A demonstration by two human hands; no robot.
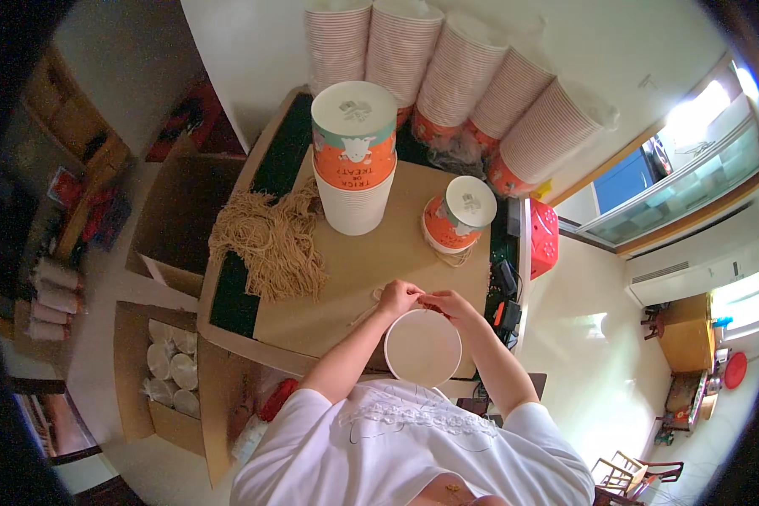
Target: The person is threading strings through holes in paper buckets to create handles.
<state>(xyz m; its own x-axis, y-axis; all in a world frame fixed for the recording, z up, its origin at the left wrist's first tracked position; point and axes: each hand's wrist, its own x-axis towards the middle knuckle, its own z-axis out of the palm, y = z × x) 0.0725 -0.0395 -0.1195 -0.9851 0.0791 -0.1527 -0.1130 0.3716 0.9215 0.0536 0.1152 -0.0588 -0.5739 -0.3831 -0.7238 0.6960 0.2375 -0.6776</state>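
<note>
A white paper bucket (423,350) is close to my body at the table's near edge, its open mouth facing up. At its far rim my left hand (399,298) pinches a thin twine cord (363,319), whose loose end trails out on the left. My right hand (449,306) is closed right beside it, fingertips meeting the left ones at the rim; what it grips is hidden. Beyond my right hand stands a short upside-down orange bucket (471,202) with cord at its base. A bundle of tan twine (270,243) lies on the left.
A tall stack of upside-down buckets (352,198) stands on the cardboard sheet (291,325). Several wrapped bucket stacks (464,67) line the wall behind. An open carton (173,422) of white cups is on the floor at left. A red plastic basket (544,238) is right of the table.
</note>
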